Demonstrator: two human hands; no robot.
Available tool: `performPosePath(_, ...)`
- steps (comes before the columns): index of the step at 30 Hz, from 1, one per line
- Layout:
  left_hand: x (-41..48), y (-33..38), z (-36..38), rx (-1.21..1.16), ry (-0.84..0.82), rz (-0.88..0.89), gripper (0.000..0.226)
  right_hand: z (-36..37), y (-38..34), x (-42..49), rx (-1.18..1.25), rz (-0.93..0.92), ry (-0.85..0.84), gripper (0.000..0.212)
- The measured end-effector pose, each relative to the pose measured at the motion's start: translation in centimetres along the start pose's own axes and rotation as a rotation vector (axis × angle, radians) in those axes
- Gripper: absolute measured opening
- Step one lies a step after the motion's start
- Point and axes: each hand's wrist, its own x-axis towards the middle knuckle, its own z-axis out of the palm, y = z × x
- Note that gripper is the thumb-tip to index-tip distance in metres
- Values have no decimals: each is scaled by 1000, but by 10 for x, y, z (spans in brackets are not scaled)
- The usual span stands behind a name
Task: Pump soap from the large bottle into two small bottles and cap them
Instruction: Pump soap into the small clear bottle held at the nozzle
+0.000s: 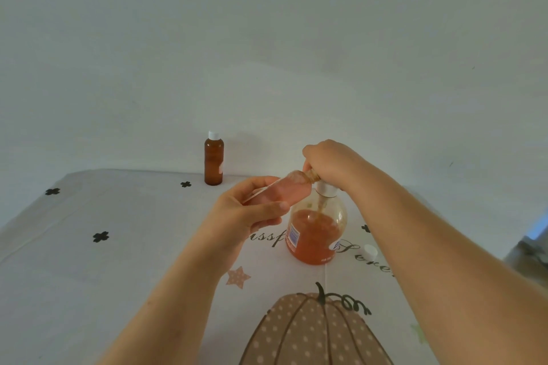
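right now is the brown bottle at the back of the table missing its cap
No, the brown bottle stands with a white cap on its neck, while a loose cap lies beside the large bottle.

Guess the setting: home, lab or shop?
Probably a home, not a lab. A tablecloth with a pumpkin print runs up to a plain white wall. A household pump soap bottle and a small amber bottle stand on it.

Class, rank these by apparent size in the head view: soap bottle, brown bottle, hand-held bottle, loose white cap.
1. soap bottle
2. brown bottle and hand-held bottle: these look alike. The held one is nearer and partly covered, so they stay unranked.
3. white cap
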Motion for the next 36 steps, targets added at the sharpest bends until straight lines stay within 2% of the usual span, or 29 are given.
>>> performPosePath(5,-1,-1,1,-29,-5,-11,52,6,3,8,79,65,32,25)
performPosePath(11,-4,2,5,-78,-1,-5,54,2,5,11,256,160,80,40)
performPosePath(16,-6,-1,8,-143,-2,-20,53,-2,4,7,321,199,138,37)
performPosePath(24,-11,1,10,-65,-3,-15,44,-15,2,4,257,171,257,26)
performPosePath(28,-14,2,10,-4,12,-12,38,-25,0,2,326,140,275,26)
performPosePath(36,-27,6,5,-1,12,44,54,-31,31,-26,316,94,445,21)
